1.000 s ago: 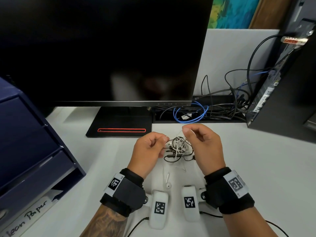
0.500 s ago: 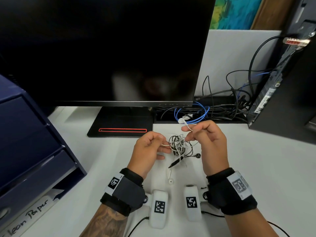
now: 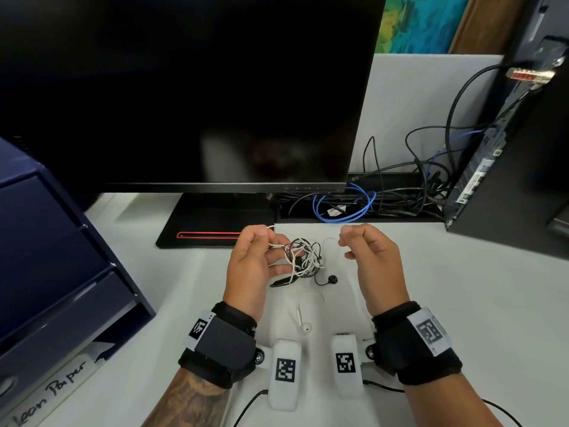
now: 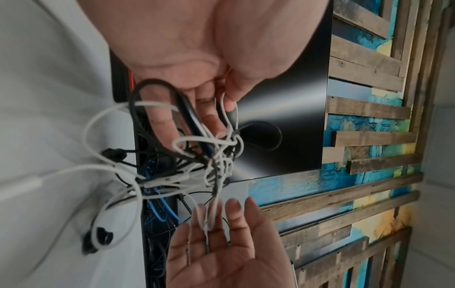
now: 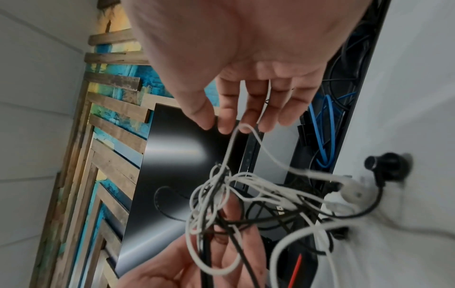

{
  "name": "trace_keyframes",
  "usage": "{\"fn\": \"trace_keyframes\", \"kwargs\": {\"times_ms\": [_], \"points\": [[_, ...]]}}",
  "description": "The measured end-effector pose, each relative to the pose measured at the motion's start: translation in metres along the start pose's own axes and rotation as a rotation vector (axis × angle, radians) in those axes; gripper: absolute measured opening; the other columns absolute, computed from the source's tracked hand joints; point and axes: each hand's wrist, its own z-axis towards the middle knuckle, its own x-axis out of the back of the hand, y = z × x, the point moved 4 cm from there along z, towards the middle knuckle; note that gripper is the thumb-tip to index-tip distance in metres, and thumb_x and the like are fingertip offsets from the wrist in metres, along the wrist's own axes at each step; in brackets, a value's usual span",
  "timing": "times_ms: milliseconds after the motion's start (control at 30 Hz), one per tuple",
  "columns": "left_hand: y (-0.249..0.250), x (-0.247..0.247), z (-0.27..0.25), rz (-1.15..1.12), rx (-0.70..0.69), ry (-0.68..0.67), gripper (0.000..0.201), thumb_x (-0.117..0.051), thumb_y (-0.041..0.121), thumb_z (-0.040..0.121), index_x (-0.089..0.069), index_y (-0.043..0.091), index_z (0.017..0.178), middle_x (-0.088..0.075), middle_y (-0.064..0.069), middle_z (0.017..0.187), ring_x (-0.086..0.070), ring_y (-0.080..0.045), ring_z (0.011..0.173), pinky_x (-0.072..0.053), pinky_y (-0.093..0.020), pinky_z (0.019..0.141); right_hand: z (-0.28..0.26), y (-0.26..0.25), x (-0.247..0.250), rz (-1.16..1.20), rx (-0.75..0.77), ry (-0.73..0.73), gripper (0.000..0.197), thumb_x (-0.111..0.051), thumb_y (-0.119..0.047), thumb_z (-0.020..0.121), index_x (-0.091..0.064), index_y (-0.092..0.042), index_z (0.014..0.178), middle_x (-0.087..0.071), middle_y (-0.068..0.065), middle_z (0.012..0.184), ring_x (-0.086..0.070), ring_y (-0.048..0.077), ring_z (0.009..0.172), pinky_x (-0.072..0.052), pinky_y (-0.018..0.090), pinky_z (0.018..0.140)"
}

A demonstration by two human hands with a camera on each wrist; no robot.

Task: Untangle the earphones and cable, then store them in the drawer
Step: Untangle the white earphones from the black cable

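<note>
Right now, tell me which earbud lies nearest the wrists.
The white earbud, alone on the desk between the wrist cameras. The black earbud lies farther away, beside the tangle.

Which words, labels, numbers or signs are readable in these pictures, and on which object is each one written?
"...eon Paper": handwritten on a white label at the foot of the blue drawer unit; the first letters are cut off.
Square black-and-white code markers, no words: on both wrist bands and both white camera housings.
White sticker on the computer tower: too small to read.
Monitor button marks: too small to read.
</note>
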Motion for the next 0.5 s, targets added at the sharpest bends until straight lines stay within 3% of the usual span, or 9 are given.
{"fn": "trace_keyframes", "kwargs": {"times_ms": [100,167,233,333,400,500], "points": [[0.001,-0.002,0.000,-0.023,-0.008,-0.022,0.022,-0.039,0.018,0.108,-0.053,0.013,0.091,-0.066,-0.008,0.091,-0.069,-0.023,0.079,-0.053,-0.028,0.059,-0.001,0.000,-0.003,0.025,0.006,-0.091,0.014,-0.068,-0.035,0.090,-0.070,-0.022,0.090,-0.071,-0.011,0.095,-0.064,0.010,0.097,-0.052,0.033,0.086],[0.002,-0.004,-0.001,-0.048,-0.015,-0.043,0.022,-0.039,0.019,0.108,-0.052,0.013,0.092,-0.066,-0.007,0.089,-0.068,-0.021,0.078,-0.053,-0.031,0.061,-0.004,0.000,-0.010,0.019,-0.020,-0.217,0.010,-0.073,-0.028,0.093,-0.071,-0.022,0.100,-0.073,-0.006,0.103,-0.067,0.013,0.101,-0.054,0.031,0.086],[0.002,-0.005,-0.001,-0.066,-0.021,-0.062,0.021,-0.040,0.019,0.108,-0.052,0.012,0.092,-0.067,-0.005,0.088,-0.069,-0.018,0.076,-0.052,-0.034,0.065,-0.007,0.002,-0.017,-0.014,-0.035,-0.316,0.012,-0.075,-0.018,0.092,-0.072,-0.020,0.103,-0.074,0.001,0.101,-0.069,0.015,0.095,-0.056,0.028,0.080],[0.001,-0.006,-0.002,-0.024,-0.047,-0.097,0.018,-0.052,0.029,0.103,-0.054,0.011,0.100,-0.069,-0.001,0.090,-0.070,-0.016,0.081,-0.054,-0.034,0.068,-0.008,0.001,-0.019,0.003,-0.033,-0.281,0.009,-0.076,-0.013,0.090,-0.071,-0.015,0.097,-0.072,0.011,0.085,-0.066,0.016,0.079,-0.054,0.025,0.072],[-0.002,-0.007,-0.001,0.065,-0.072,-0.137,0.033,-0.069,0.033,0.092,-0.055,0.011,0.113,-0.069,0.000,0.096,-0.069,-0.015,0.088,-0.056,-0.028,0.073,-0.008,-0.002,-0.018,0.046,-0.024,-0.242,0.011,-0.077,-0.016,0.088,-0.070,-0.014,0.097,-0.071,0.019,0.084,-0.067,0.022,0.077,-0.054,0.029,0.074],[-0.012,-0.008,0.001,0.182,-0.042,-0.183,0.046,-0.080,0.022,0.084,-0.057,0.014,0.122,-0.072,-0.008,0.110,-0.069,-0.020,0.096,-0.057,-0.030,0.080,-0.008,-0.004,-0.016,0.067,-0.010,-0.220,0.013,-0.074,-0.011,0.090,-0.072,-0.014,0.103,-0.077,0.009,0.088,-0.072,0.020,0.082,-0.058,0.029,0.079]]}}
